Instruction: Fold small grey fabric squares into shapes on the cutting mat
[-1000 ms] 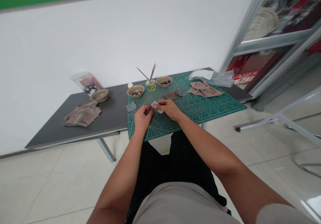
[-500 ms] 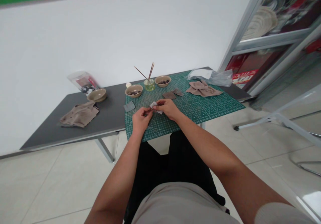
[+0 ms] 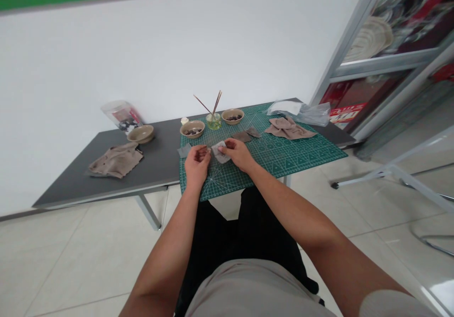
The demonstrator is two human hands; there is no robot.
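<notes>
My right hand (image 3: pixel 240 155) pinches a small, pale grey sheet (image 3: pixel 220 153), paper-like or cloth-like, between thumb and fingers over the green cutting mat (image 3: pixel 244 180). Just to its left, my left hand (image 3: pixel 196 163) is closed with its fingertips pressed together; anything they hold is too small to make out. A grey square piece (image 3: pixel 184 151) lies partly behind the left hand. Beyond the right hand rest a brown square piece (image 3: pixel 241 136) and a darker grey one (image 3: pixel 253 131).
Behind the hands stand a bowl of small pieces (image 3: pixel 192 130), a glass jar (image 3: pixel 213 122) with thin sticks and a second bowl (image 3: pixel 232 116). Brown cloths (image 3: pixel 289 127) (image 3: pixel 116 160) lie at both sides. A plastic bag (image 3: pixel 305 112) and another bowl (image 3: pixel 141 134) sit farther out.
My hands have moved apart slightly. The pale sheet, earlier between both hands, is now spread flatter in my right hand alone. The view has shifted a little.
</notes>
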